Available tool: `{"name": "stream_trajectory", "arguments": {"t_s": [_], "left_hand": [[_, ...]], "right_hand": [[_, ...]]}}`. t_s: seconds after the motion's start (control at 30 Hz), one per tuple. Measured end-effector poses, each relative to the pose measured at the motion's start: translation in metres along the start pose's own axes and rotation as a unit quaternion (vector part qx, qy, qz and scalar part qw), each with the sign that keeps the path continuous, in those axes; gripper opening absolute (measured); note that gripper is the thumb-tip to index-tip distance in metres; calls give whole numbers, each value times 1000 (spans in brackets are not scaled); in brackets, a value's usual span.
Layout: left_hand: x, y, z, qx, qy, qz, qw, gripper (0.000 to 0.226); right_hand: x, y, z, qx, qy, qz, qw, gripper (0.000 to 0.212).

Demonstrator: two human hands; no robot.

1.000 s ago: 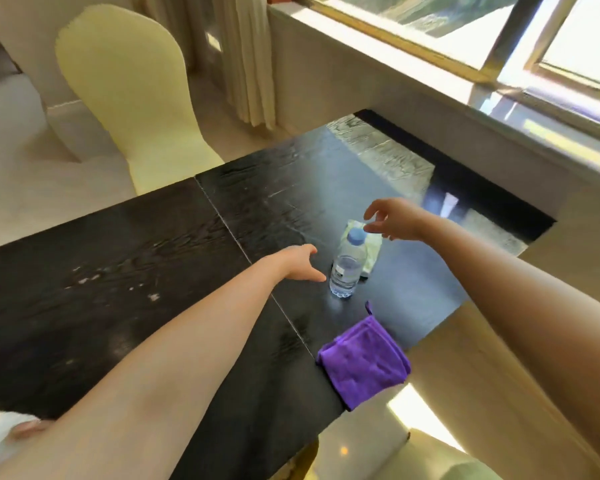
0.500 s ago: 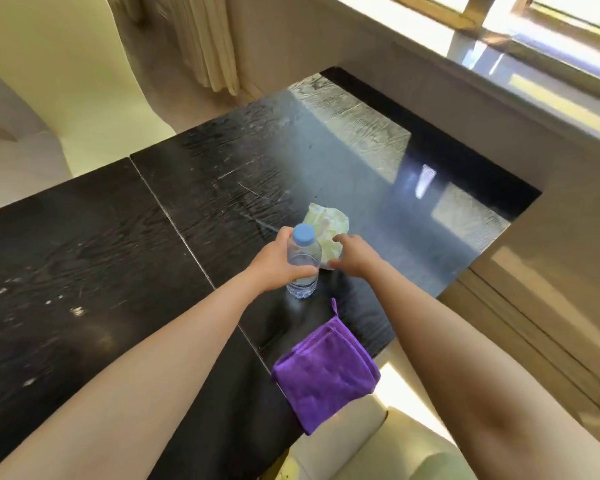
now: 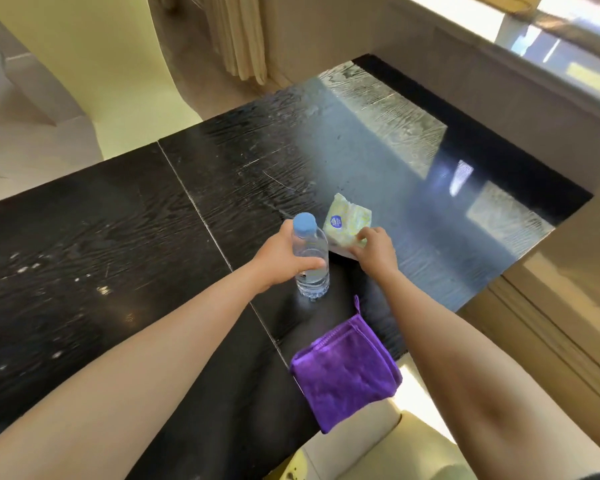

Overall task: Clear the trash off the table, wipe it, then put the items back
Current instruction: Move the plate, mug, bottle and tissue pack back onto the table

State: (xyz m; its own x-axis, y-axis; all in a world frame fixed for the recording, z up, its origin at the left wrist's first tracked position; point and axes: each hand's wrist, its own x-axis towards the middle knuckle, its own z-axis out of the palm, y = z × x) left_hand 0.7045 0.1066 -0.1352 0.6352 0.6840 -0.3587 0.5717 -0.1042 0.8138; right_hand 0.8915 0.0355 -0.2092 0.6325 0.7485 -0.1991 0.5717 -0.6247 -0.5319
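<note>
While the left hand (image 3: 280, 258) wraps around the middle of a clear plastic water bottle with a pale blue cap (image 3: 310, 257), thumb across the near side and fingers curled behind, the bottle stands upright with its base on the glossy black wood-grain table (image 3: 94, 251). Just to its right, the right hand (image 3: 374, 252) pinches the near edge of a small yellow-green soft pack of tissues with a round blue label (image 3: 347, 226), fingertips closed on the wrapper; the pack tilts up at its near end and I cannot tell whether its far end touches the tabletop. Bottle and pack sit close together, almost touching. Nearer the person, a folded purple microfibre cloth with a small hanging loop (image 3: 345, 371) lies on the table's near edge, partly overhanging it. A pale seam runs across the tabletop, passing under the left forearm. Beyond the far side stands a cream-yellow curved chair (image 3: 94, 67), and a beige curtain (image 3: 238, 32) hangs by the window wall.
</note>
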Motion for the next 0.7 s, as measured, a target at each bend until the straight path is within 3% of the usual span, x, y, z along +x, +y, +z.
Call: {"name": "stream_trajectory", "arguments": {"t_s": [0.27, 0.57, 0.7], "left_hand": [[-64, -28, -99, -60, 86, -54, 993, 80], [-183, -70, -234, -51, 213, -74, 973, 74], [-239, -98, -281, -63, 236, -97, 965, 73]], "right_hand": [[-28, -53, -9, 10, -30, -94, 995, 24], [-108, -199, 39, 28, -87, -238, 967, 23], [-149, -271, 65, 29, -107, -284, 952, 23]]}}
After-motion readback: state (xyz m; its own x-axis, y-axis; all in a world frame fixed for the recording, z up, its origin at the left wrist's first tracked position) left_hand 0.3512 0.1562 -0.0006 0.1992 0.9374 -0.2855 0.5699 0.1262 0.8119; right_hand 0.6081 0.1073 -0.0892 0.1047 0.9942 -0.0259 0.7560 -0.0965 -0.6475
